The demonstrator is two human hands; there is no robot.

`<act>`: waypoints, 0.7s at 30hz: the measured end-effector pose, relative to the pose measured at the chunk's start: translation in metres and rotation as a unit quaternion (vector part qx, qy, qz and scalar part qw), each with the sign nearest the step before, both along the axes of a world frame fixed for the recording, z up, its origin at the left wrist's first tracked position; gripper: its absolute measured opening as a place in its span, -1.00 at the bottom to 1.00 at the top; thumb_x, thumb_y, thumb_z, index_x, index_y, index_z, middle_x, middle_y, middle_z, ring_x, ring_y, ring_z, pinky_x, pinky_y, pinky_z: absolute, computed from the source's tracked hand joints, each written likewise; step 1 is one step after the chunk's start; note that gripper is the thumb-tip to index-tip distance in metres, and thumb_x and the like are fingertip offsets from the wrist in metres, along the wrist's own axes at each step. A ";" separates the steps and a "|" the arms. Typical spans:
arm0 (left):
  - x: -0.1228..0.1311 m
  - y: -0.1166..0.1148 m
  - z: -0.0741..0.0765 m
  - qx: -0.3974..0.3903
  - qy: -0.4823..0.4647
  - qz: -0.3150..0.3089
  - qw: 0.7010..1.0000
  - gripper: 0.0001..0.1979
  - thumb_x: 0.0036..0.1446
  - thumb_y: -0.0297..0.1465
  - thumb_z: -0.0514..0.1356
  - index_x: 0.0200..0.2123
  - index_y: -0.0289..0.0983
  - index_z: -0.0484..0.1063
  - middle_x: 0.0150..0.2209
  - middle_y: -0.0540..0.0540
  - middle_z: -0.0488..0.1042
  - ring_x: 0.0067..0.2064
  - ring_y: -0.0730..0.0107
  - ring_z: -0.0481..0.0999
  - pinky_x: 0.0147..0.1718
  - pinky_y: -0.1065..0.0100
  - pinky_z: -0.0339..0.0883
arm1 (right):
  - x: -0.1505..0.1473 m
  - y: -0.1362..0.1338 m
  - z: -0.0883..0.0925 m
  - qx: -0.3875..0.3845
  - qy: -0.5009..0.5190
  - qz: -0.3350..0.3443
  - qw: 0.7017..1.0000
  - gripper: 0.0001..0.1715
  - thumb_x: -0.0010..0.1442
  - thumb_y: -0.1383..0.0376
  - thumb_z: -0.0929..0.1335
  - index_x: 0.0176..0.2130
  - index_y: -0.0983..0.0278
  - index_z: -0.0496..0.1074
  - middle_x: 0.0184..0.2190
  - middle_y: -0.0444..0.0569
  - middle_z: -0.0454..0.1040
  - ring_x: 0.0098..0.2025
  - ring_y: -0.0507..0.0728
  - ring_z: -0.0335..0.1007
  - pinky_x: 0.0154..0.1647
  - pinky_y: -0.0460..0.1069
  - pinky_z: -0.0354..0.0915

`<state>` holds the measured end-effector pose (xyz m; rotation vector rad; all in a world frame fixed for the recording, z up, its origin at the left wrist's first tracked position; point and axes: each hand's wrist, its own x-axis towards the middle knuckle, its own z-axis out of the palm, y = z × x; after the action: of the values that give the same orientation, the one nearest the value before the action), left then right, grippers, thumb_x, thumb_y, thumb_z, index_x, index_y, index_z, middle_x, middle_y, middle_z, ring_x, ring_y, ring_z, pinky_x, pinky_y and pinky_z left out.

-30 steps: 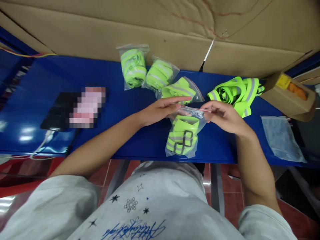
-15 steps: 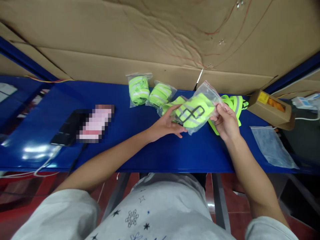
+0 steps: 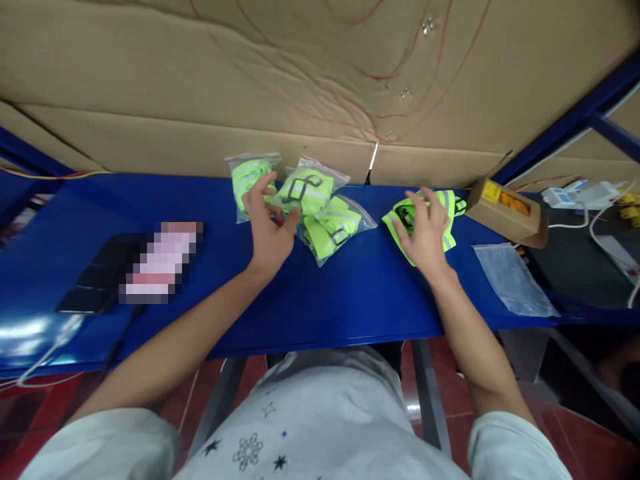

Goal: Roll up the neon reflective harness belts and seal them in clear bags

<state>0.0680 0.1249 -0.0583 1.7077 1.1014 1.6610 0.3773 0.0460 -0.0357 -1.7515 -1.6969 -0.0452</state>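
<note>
My left hand [image 3: 270,230] has its fingers apart beside a clear zip bag [image 3: 313,187] holding a rolled neon-yellow reflective strap with a black buckle. The thumb and fingertips are right at that bag's left edge; whether they touch it I cannot tell. Behind the fingers stands another bagged roll [image 3: 245,175], partly hidden. In front lies a further bagged strap [image 3: 333,230], tilted, with the first bag resting against it. My right hand [image 3: 425,230] spreads its fingers over a loose neon-yellow reflective strap [image 3: 447,237], bunched on the table and partly covered by the hand.
The blue table [image 3: 320,313] backs onto a cardboard wall [image 3: 200,140]. To the right are a small cardboard box [image 3: 505,213] and a flat clear bag [image 3: 515,280]. On the left, a black phone-like slab [image 3: 100,273] with a white cable lies near a blurred-out screen [image 3: 163,263].
The bagged strap with the buckle has gone left onto the other bags, and both hands have let go of it. My right hand has come down over the loose strap.
</note>
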 end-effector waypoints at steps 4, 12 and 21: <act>0.009 -0.028 0.012 0.147 0.115 -0.010 0.982 -0.74 0.40 -0.30 0.24 0.12 -0.15 0.42 0.01 -0.10 0.32 -0.48 0.62 0.16 -0.49 0.36 0.26 | 0.041 0.007 -0.002 -0.052 -0.052 -0.189 0.979 -0.01 0.25 -0.13 0.42 0.46 0.23 0.16 0.53 0.38 -0.07 0.50 0.65 -0.03 0.32 0.65 0.04; 0.023 -0.066 -0.001 0.287 0.337 -0.196 0.875 -0.71 0.37 -0.57 0.13 0.06 -0.18 0.46 -0.01 -0.08 0.53 -0.31 0.55 0.56 -0.36 0.46 0.41 | 0.064 0.020 -0.003 -0.021 0.084 -0.070 0.994 -0.59 0.23 0.13 0.34 0.03 0.24 0.41 0.07 0.18 0.53 0.09 0.30 0.49 0.16 0.26 0.40; 0.030 -0.069 -0.005 0.043 0.184 -0.353 0.916 -0.38 0.34 -0.40 0.26 0.39 -0.16 0.14 0.21 -0.29 0.38 -0.05 0.37 0.60 -0.26 0.45 0.60 | -0.028 -0.061 0.031 -0.081 0.075 0.190 0.976 -0.59 0.21 0.42 0.35 0.04 0.15 0.47 0.06 -0.01 0.59 0.09 0.21 0.56 0.13 0.17 0.49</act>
<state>0.0977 0.0555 -0.0637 2.1852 0.4416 0.9650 0.3491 -0.0147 -0.0049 -1.4691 -1.9361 0.3961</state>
